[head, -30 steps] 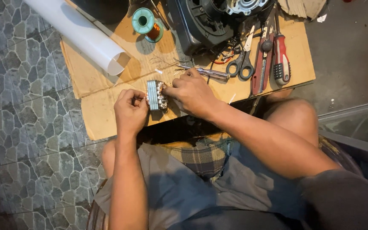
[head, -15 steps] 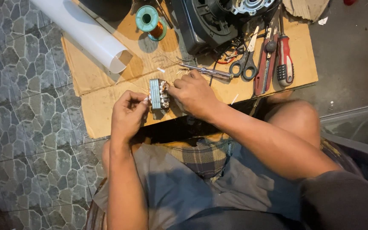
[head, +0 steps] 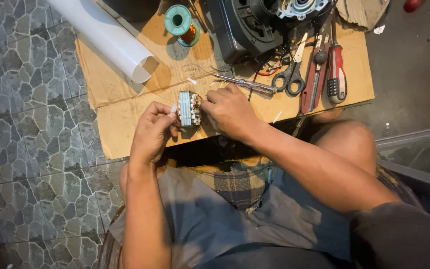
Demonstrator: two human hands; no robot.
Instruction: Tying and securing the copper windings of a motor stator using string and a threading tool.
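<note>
I steady the small wound stator (head: 190, 108) over the cardboard (head: 125, 124), left hand (head: 151, 133) pinching a white sliver, right hand (head: 230, 110) gripping its side (next, careful tucking, I judge).

Left hand (head: 151, 132) and right hand (head: 230, 110) close together, fingers curled, forearms converging.
</note>
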